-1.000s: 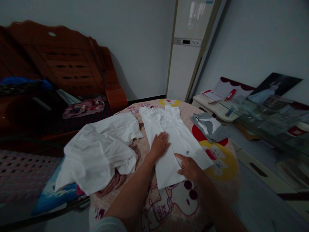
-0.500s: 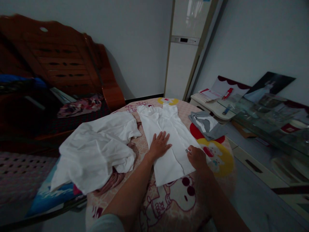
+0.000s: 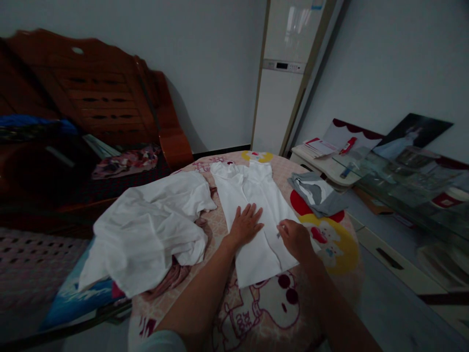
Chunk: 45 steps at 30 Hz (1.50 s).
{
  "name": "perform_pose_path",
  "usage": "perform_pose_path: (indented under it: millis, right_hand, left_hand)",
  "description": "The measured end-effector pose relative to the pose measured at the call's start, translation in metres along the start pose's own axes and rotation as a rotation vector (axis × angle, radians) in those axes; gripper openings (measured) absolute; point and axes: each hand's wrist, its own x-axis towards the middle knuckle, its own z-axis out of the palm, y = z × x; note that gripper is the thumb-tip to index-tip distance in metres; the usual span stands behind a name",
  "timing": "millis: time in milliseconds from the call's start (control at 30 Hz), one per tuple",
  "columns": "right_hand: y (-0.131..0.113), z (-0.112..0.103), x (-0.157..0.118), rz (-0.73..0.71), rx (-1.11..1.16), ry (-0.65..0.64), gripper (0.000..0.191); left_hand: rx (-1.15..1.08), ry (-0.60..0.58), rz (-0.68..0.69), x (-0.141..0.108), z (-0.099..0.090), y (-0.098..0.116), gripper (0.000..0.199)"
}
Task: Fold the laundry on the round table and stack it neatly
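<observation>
A white shirt (image 3: 252, 264), folded lengthwise into a long panel, lies on the table with its collar end away from me. My left hand (image 3: 246, 226) rests flat on its middle, fingers stretched out. My right hand (image 3: 296, 238) is closed in a pinch at the shirt's right side, where a small greyish tag-like piece (image 3: 279, 235) shows at the fingertips. To the left, a second white garment (image 3: 150, 230) lies loosely crumpled, spilling over the table's edge. Some brownish-pink cloth (image 3: 170, 283) shows beneath it.
The round table wears a pink patterned cloth (image 3: 271, 320). A folded grey garment (image 3: 318, 194) sits at its right rim. Beyond stand a glass-topped cabinet (image 3: 410, 190) and a tall white cabinet-like unit (image 3: 278, 102). A wooden bench (image 3: 98, 93) is at back left.
My right hand has moved slightly left and up over the shirt, with the small tag-like piece still at its fingertips. My left hand stays flat on the shirt. The view has tilted slightly.
</observation>
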Motion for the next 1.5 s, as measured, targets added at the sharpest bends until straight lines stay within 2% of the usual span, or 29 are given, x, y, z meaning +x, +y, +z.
perform_pose_path:
  millis: [100,167,333,500,567,667,733,800,867,967,1067,1200,1367,1500]
  right_hand:
    - [0.010,0.011,0.020,-0.170,0.007,0.132,0.039]
    - [0.021,0.025,0.031,-0.218,-0.051,0.151,0.045]
    - [0.041,0.059,0.035,-0.240,-0.168,0.110,0.047]
    - [0.041,0.058,0.037,-0.217,-0.109,0.127,0.042]
    - [0.035,0.052,0.046,-0.210,-0.015,0.161,0.036]
    - [0.015,0.045,0.066,-0.215,0.207,0.190,0.030]
    - [-0.003,0.043,0.082,-0.180,0.334,0.145,0.027]
    - [-0.021,0.045,0.100,-0.097,0.402,0.076,0.026]
    - [-0.039,0.049,0.118,0.003,0.397,0.013,0.025]
    - [-0.061,0.056,0.146,0.115,0.259,-0.052,0.026]
    - [-0.080,0.062,0.174,0.140,0.103,-0.112,0.027]
    - [-0.096,0.071,0.200,0.140,0.032,-0.176,0.026]
    - [-0.100,0.081,0.206,0.159,-0.015,-0.164,0.030]
    - [-0.090,0.071,0.195,0.069,0.027,-0.118,0.033]
  left_hand:
    - [-0.015,-0.010,0.058,-0.001,0.003,0.006,0.062]
    - [-0.020,-0.029,0.073,-0.002,0.004,0.008,0.066]
    - [-0.025,-0.055,0.068,-0.003,0.003,0.009,0.065]
    - [-0.046,-0.060,0.046,-0.001,-0.001,0.011,0.066]
    - [-0.064,-0.027,-0.031,0.002,-0.003,0.011,0.064]
    - [-0.055,0.023,-0.222,0.007,-0.007,0.008,0.059]
    - [-0.024,0.036,-0.321,0.009,-0.009,0.004,0.059]
    - [0.008,0.040,-0.360,0.009,-0.008,0.001,0.059]
    - [0.036,0.041,-0.362,0.008,-0.006,0.000,0.060]
    - [0.066,0.036,-0.345,0.007,-0.002,0.001,0.059]
    - [0.071,0.022,-0.337,0.007,0.001,0.002,0.059]
    - [0.057,-0.011,-0.342,0.008,0.001,0.002,0.060]
    - [0.064,-0.013,-0.318,0.007,0.002,0.003,0.061]
    - [0.082,0.006,-0.297,0.005,0.005,0.002,0.061]
